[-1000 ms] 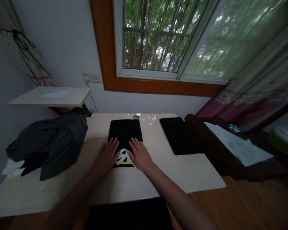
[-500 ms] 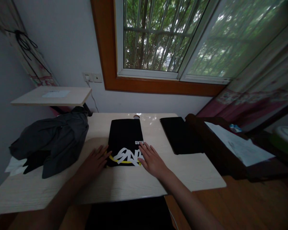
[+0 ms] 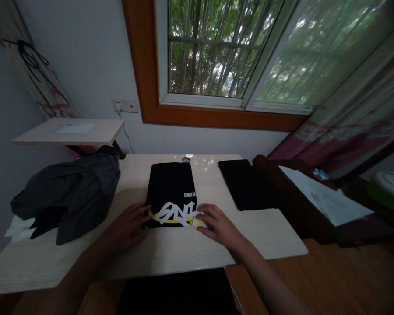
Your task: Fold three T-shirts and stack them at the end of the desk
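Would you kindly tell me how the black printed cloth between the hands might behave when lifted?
The black printed cloth looks soft, so it would probably sag if held by one edge. Its print runs off the right side, suggesting folds that may open. Lying flat, it seems unlikely to roll or tip.

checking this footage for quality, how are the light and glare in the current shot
Head view: dim indoors, brightest through the window; head view: small glare spots near the far edge of the table, soft shadow left of the folded black cloth, whose plain part shows little detail.
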Action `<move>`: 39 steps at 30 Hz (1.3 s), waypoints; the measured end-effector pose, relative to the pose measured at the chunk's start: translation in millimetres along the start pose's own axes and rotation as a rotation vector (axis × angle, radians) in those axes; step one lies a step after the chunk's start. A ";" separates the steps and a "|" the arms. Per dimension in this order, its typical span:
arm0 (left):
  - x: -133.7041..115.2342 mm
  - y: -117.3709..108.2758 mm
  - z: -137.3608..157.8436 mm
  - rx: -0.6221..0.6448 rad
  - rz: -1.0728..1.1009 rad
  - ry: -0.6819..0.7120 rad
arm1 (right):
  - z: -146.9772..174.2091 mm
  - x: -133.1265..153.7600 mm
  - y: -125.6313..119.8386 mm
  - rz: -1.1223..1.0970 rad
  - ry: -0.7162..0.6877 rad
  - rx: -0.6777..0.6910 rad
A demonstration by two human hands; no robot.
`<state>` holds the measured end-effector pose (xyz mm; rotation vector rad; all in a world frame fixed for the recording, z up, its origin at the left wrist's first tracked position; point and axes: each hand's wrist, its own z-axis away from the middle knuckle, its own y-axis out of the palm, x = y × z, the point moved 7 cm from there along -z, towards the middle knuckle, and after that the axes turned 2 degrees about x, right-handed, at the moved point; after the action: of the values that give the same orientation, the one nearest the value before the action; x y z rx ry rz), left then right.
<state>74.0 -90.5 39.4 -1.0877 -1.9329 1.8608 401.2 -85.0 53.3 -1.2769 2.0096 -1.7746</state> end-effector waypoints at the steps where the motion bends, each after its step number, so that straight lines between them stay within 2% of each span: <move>1: -1.7 1.5 -2.7 -0.001 -0.009 0.009 | 1.0 -0.8 0.4 0.009 -0.002 0.003; 13: -16.1 12.4 -13.9 0.024 -0.046 0.066 | 1.9 5.0 10.1 0.177 -0.030 0.045; 21: -15.4 15.6 -15.3 -0.006 -0.105 -0.015 | -4.2 8.7 -0.2 -0.012 -0.020 -0.121; 25: -15.7 17.0 -16.4 -0.042 -0.125 -0.033 | -8.4 12.8 -6.8 -0.080 -0.023 -0.136; 31: -25.0 -5.9 -11.1 -0.187 -0.114 0.005 | -7.4 22.4 -25.1 -0.249 -0.028 -0.163; 39: -51.2 -53.9 10.3 -0.207 0.146 -0.077 | -1.3 26.6 -56.6 -0.561 0.100 -0.135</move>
<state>84.7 -126.7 104.3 -1.2663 -2.1845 1.8314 410.8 -97.8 113.7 -1.9868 1.9797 -1.9755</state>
